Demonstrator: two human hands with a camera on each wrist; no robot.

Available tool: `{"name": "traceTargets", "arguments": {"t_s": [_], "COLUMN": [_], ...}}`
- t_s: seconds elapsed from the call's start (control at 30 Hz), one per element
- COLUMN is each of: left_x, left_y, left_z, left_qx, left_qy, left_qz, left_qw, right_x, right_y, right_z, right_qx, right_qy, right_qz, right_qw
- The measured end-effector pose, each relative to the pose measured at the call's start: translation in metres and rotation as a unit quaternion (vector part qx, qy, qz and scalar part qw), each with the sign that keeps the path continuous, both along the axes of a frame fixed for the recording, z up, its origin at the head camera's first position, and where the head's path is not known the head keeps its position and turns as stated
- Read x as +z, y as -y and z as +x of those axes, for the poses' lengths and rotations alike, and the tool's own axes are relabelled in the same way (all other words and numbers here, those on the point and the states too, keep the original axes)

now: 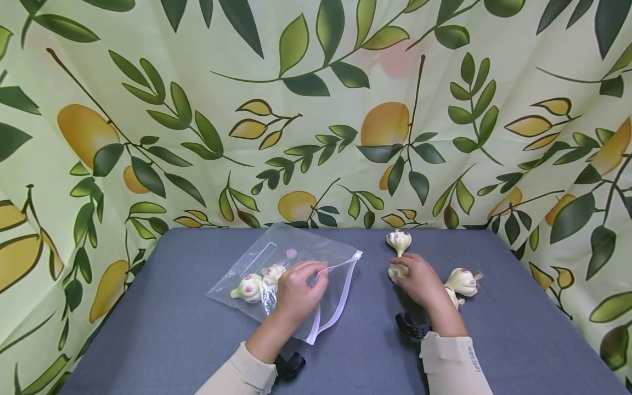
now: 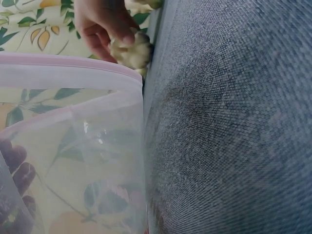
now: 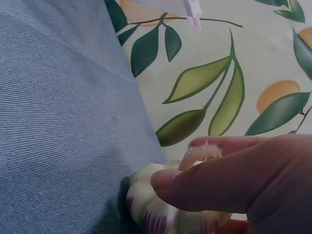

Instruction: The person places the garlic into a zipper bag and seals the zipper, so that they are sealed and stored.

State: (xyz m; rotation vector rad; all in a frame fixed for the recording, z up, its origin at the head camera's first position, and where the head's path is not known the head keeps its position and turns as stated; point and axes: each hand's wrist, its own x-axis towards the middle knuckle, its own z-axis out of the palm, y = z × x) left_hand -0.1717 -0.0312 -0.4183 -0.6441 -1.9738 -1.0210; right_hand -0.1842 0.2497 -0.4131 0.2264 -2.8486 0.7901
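My left hand (image 1: 298, 293) pinches the upper edge of a clear zip bag (image 1: 345, 293) lying on the table, its zip mouth parted toward the right. Inside the bag are garlic bulbs (image 1: 248, 288) with purple streaks. My right hand (image 1: 421, 278) grips another garlic bulb (image 1: 397, 272) right of the bag; in the right wrist view thumb and fingers close around this bulb (image 3: 158, 214), its streaked cloves showing. The left wrist view has the bag's pale pink zip strip (image 2: 73, 61) in front, with the right hand (image 2: 105, 24) and its bulb beyond.
One garlic bulb (image 1: 399, 240) stands near the table's back edge, just past the right hand. More garlic (image 1: 463, 281) lies to the right of that wrist, partly behind the forearm. A fruit-and-leaf patterned cloth (image 1: 316, 137) hangs behind the grey table (image 1: 163, 329).
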Motion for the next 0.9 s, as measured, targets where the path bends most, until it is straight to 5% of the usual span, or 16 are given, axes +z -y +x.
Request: {"name": "traceTargets", "arguments": {"t_s": [0.53,0.9], "left_x": [0.002,0.002], "left_y": [0.0,0.0], "left_z": [0.001,0.001], "left_qx": [0.001,0.0], "left_qy": [0.002,0.005], "left_qz": [0.0,0.001], "left_qw": [1.0,1.0], "right_x": [-0.002,0.012], "right_y": [0.007,0.004], "right_z": [0.001,0.005], "right_qx": [-0.008,-0.034], "right_qy": [-0.017,-0.013], "right_qz": [-0.013,-0.079], "right_qw": [0.9997,0.9962]}}
